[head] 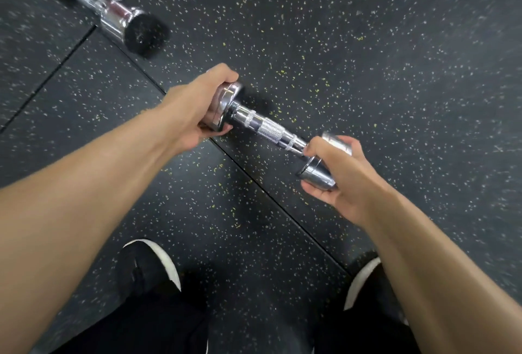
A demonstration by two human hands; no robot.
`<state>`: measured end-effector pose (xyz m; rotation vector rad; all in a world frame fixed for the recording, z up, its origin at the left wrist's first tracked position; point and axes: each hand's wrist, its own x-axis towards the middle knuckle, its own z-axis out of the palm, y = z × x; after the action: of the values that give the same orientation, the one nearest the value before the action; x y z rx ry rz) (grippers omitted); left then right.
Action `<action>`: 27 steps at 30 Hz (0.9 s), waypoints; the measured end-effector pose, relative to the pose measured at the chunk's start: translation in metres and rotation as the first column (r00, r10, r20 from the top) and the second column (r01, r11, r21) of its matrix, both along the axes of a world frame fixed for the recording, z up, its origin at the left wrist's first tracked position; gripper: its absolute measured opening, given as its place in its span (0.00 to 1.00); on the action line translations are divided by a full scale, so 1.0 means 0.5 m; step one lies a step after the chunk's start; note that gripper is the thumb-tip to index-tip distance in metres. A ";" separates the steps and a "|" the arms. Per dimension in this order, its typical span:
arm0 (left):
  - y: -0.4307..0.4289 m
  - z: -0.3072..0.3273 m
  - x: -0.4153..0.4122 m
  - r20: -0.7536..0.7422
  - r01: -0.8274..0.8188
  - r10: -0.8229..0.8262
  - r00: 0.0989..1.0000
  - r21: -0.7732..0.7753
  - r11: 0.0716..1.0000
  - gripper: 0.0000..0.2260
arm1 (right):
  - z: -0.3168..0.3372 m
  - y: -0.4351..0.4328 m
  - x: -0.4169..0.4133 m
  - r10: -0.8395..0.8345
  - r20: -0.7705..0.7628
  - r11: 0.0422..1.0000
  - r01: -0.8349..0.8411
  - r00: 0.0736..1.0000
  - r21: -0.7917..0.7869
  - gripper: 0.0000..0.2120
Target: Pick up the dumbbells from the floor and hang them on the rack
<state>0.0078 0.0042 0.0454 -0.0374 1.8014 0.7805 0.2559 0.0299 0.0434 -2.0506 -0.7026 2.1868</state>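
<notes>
A chrome dumbbell (268, 127) with a knurled handle lies diagonally across the middle of the head view, just above the dark speckled floor. My left hand (197, 108) grips its upper-left end, fingers curled round the chrome head. At the lower-right end my right hand (336, 173) holds the other chrome head, thumb below and fingers over the top. A second chrome dumbbell (113, 15) lies on the floor at the upper left, blurred, with a black end cap. No rack is in view.
The rubber floor (367, 43) is made of tiles with seams running diagonally. My two shoes (152, 263) with white soles stand at the bottom, one under each forearm, with dark trousers below them.
</notes>
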 end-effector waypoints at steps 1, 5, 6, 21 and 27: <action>-0.012 0.041 0.004 0.020 -0.026 0.025 0.999 0.025 0.999 0.14 | 0.045 0.010 0.004 0.025 -0.021 0.999 -0.024 0.999 0.039 0.30; -0.053 0.253 0.025 0.098 -0.172 0.160 0.982 0.131 0.976 0.10 | 0.288 0.056 0.024 0.191 -0.091 0.961 -0.167 0.977 0.222 0.36; -0.056 0.323 0.031 0.114 -0.219 0.203 0.972 0.152 0.964 0.10 | 0.361 0.070 0.030 0.223 -0.095 0.946 -0.192 0.970 0.260 0.37; 0.173 1.749 -0.038 0.017 -0.144 0.224 0.974 0.813 0.564 0.10 | 1.793 0.307 -0.029 0.479 0.080 0.038 -0.112 0.874 0.993 0.46; 0.151 2.211 0.019 -0.055 -0.010 0.363 0.930 0.985 0.173 0.12 | 2.224 0.268 -0.007 0.465 -0.043 -0.371 0.239 0.884 0.897 0.40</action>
<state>0.0175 0.0797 1.1506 0.7787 1.1839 2.1477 0.2522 0.1638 1.1553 -0.3393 -1.8272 0.7787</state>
